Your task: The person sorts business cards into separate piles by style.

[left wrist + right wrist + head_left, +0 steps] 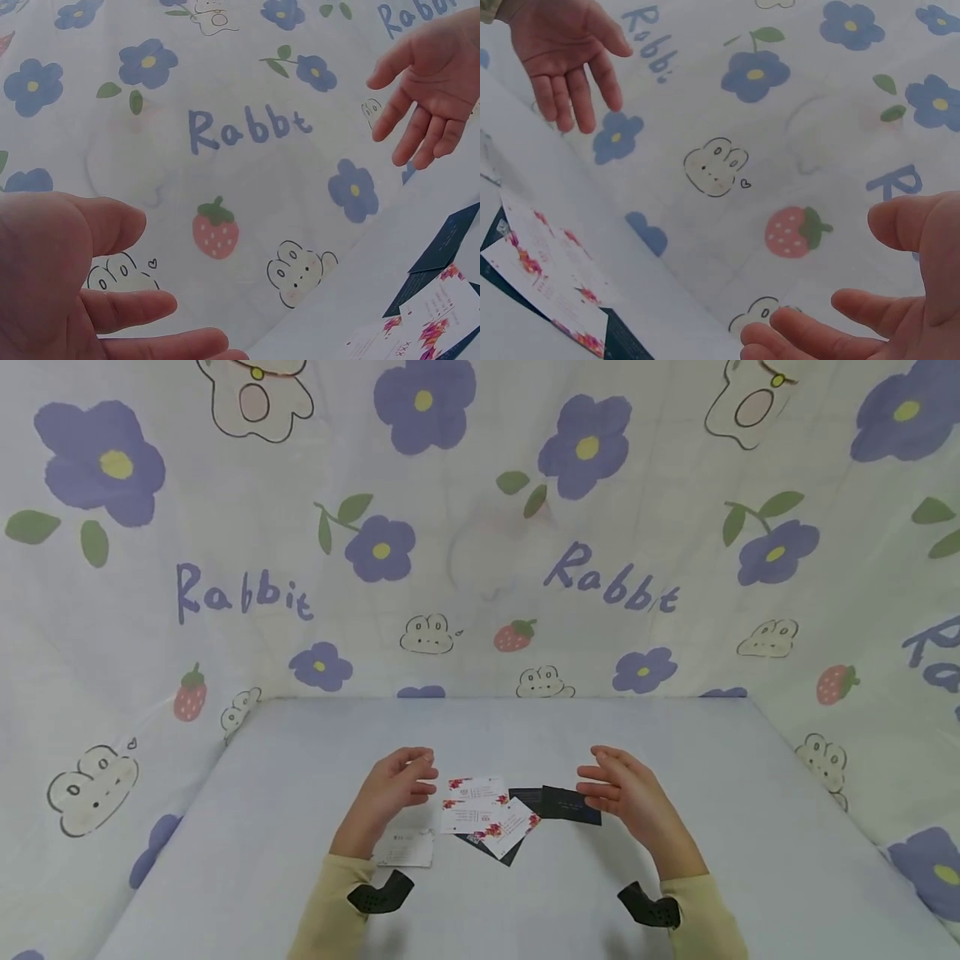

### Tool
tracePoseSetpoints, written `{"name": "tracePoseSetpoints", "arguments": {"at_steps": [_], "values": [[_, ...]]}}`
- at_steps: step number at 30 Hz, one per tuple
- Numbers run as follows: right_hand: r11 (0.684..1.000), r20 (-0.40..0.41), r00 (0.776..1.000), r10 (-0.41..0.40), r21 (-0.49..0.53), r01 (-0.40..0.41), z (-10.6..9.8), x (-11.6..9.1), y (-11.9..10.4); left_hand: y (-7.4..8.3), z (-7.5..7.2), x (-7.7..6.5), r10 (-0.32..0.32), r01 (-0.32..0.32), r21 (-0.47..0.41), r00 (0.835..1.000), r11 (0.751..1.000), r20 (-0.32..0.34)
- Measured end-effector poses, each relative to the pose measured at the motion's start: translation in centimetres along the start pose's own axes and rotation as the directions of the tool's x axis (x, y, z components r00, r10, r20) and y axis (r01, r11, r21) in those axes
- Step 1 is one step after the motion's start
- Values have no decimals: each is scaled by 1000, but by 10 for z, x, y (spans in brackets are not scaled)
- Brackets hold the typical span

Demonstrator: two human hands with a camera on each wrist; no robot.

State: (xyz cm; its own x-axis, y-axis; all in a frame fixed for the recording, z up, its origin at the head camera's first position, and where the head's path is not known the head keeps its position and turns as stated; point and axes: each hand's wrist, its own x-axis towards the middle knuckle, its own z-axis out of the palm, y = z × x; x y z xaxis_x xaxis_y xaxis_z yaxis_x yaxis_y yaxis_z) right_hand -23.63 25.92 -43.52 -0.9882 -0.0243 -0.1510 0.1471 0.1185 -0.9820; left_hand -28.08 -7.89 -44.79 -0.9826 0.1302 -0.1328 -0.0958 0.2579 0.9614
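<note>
Both hands are raised over the table, palms facing each other, with nothing in them. My left hand [393,785] is at the left of a loose spread of business cards, its fingers relaxed. On the other side, my right hand [628,793] has its fingers loosely extended and overlaps the edge of a dark card [570,805] in the head view. Between the hands lie several white cards with red floral corners [474,816], partly covering dark cards [510,857]. A plain white card stack [406,848] lies below the left hand, near that wrist.
The cards lie on a white-covered table [480,910]. Behind and at both sides hangs a pale cloth [480,527] printed with purple flowers, rabbits and strawberries. A black band piece [381,893] sits at the left wrist, and another [649,907] at the right.
</note>
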Motion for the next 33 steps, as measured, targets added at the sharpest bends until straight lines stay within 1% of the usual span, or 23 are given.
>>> {"name": "tracePoseSetpoints", "arguments": {"at_steps": [7,16,24,33], "values": [[1000,-13,1000,3,2,-3,3,2,1,1,1,1,7,-7,5,1000,1000,4],[1000,-6,1000,11,-14,-11,9,4,4,-1,1,0,17,-17,13,1000,1000,12],[1000,12,1000,11,-18,-11,14,4,4,0,1,-1,16,-17,13,1000,1000,23],[999,11,1000,20,-27,-19,17,5,6,-1,0,-2,12,-12,16,1000,1000,22]]}}
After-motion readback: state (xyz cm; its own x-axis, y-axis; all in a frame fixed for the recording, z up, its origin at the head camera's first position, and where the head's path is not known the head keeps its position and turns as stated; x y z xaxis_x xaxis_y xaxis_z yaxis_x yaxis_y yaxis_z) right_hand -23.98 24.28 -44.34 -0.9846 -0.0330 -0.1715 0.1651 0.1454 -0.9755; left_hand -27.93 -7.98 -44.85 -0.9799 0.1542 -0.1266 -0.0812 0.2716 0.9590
